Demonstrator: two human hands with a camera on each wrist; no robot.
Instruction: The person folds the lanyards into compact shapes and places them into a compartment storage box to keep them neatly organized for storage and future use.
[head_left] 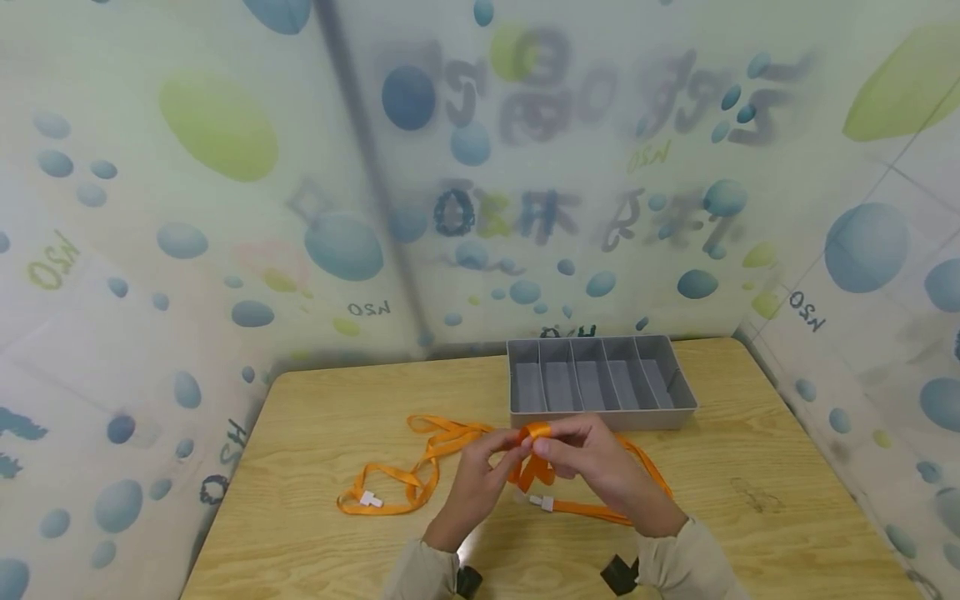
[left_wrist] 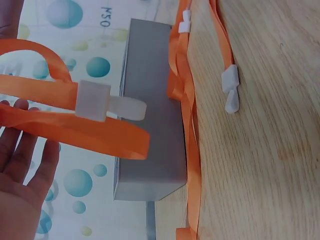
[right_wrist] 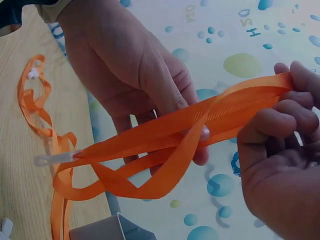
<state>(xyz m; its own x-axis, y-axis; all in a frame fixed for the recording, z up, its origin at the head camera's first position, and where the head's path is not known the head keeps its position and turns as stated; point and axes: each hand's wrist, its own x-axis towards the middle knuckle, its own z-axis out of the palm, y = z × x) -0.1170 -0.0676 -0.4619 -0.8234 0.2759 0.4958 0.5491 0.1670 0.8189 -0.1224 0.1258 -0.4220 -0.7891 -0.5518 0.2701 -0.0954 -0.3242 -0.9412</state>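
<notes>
Holding an orange strap (head_left: pixel 536 472) up over the wooden table (head_left: pixel 810 442), in front of the grey box (head_left: pixel 603 421) with slots, with a white clip (left_wrist: pixel 93 100) at one end. Pinching the strap between thumb and fingers of the left hand (head_left: pixel 480 473), and gripping it away from the clip with curled fingers of the right hand (head_left: pixel 600 457). Seems to be folding or straightening the strap, probably only partway, with floppy loops not yet lined up. Next, likely needs a firm pinch in one hand and a soft pull with the other, to bring the loops flat together. Best done slowly, for fear of twists or slips. Also lying on the table: a loopy strap (head_left: pixel 450 438) to the left, and a long strap (head_left: pixel 592 511) under the right hand. Cannot tell just how many straps in all.
</notes>
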